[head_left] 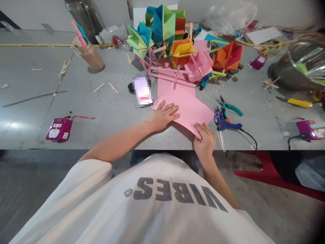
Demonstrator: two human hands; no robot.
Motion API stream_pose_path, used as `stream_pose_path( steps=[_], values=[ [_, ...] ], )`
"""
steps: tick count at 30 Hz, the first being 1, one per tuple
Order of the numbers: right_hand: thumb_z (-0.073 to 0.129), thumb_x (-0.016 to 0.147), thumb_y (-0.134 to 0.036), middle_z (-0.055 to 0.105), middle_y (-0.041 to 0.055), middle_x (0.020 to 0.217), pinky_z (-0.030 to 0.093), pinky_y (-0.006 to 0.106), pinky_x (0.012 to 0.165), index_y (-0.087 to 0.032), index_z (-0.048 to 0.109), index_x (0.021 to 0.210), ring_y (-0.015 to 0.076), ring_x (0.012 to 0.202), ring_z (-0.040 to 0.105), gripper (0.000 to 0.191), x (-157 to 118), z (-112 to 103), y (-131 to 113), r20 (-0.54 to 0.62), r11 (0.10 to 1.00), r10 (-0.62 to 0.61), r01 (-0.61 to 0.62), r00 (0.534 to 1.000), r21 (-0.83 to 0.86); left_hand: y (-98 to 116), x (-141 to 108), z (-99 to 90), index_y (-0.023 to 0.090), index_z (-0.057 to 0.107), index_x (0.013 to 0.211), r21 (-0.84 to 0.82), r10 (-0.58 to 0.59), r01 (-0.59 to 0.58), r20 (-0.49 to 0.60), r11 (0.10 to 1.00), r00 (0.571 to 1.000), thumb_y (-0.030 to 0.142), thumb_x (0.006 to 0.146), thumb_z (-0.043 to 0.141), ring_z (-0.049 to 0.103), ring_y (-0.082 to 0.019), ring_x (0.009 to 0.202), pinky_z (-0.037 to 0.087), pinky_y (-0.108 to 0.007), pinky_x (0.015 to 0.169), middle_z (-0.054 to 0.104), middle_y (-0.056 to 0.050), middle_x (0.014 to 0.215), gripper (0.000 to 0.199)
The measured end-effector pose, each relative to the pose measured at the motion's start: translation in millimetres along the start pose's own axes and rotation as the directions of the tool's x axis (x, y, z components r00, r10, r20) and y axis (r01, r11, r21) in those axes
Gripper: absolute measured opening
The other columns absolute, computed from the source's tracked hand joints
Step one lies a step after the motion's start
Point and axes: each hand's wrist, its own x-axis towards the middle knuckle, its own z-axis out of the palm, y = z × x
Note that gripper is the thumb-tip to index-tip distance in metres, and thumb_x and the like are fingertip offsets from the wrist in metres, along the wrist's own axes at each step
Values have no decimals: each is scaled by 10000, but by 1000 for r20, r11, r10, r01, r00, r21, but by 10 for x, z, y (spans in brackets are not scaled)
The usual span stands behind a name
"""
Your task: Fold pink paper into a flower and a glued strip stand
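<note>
A pink paper sheet (pixel 188 106) lies near the table's front edge, over more pink paper. My left hand (pixel 165 116) rests on the sheet's left part, fingers spread flat and holding nothing. At the right front corner, my right hand (pixel 205 137) grips the pink sheet between thumb and curled fingers; the thumb is mostly hidden. Just right of the sheet lie a blue glue gun (pixel 221 121) and green-handled pliers (pixel 233 109). A phone (pixel 142 91) lies to the left of the sheet.
Folded paper shapes (pixel 164 27) crowd the table's back middle. A cup of sticks (pixel 90 56) and a purple socket block (pixel 59 129) stand left. To the right are a yellow cutter (pixel 299 102), a metal pot (pixel 286 62) and another purple block (pixel 308 130).
</note>
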Motion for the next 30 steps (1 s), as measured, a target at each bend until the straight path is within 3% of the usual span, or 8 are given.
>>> stream_pose_path(
  steps=[6, 12, 18, 25, 28, 30],
  values=[
    [567, 970, -87, 880, 135, 1395, 623, 736, 1183, -243, 859, 1365, 453, 1454, 774, 515, -35, 2, 43, -113, 1000, 21, -21, 993, -1, 80, 125, 40, 243, 728, 1606, 41, 15, -14, -22, 999, 1000, 134, 1121, 544, 500, -379, 1742, 285, -773, 1456, 581, -206, 1803, 530],
    [551, 990, -68, 896, 138, 1319, 683, 705, 1163, -243, 842, 1411, 425, 1393, 817, 540, -46, 13, 70, -219, 996, -85, 82, 972, -20, -4, 221, 84, 287, 722, 1615, 9, 19, -19, -7, 1000, 1000, 97, 1085, 555, 487, -343, 1749, 262, -734, 1475, 608, -166, 1790, 587],
    [516, 1044, -83, 888, 149, 1345, 687, 664, 1184, -239, 844, 1424, 386, 1378, 829, 525, 41, 3, -18, -136, 993, -112, 115, 984, 17, -154, 225, -34, 222, 675, 1664, -22, -142, 143, 46, 989, 989, 130, 1095, 546, 484, -378, 1745, 279, -702, 1468, 592, -186, 1797, 591],
    [538, 1075, -123, 870, 162, 1401, 666, 678, 1206, -235, 828, 1449, 391, 1425, 802, 487, 101, 53, -91, -72, 989, -145, 146, 987, 9, -169, 129, -124, 177, 664, 1675, -3, -231, 231, -46, 973, 972, 132, 1063, 577, 411, -408, 1777, 238, -706, 1470, 533, -217, 1833, 619],
    [569, 1078, -154, 835, 175, 1484, 672, 648, 1196, -232, 770, 1521, 386, 1477, 768, 492, 145, 68, -128, 35, 985, -169, 170, 985, -34, -124, 48, -157, 172, 691, 1634, -16, -194, 194, -64, 981, 979, 149, 1065, 576, 487, -393, 1723, 229, -698, 1466, 634, -203, 1747, 581],
    [604, 1081, -176, 823, 180, 1506, 662, 628, 1192, -228, 756, 1520, 385, 1472, 767, 468, 161, 65, -167, 119, 975, -207, 215, 971, -58, -79, -17, -175, 200, 745, 1552, -19, -106, 105, -39, 994, 994, 139, 1056, 561, 578, -376, 1640, 234, -706, 1449, 725, -177, 1643, 532]
  ],
)
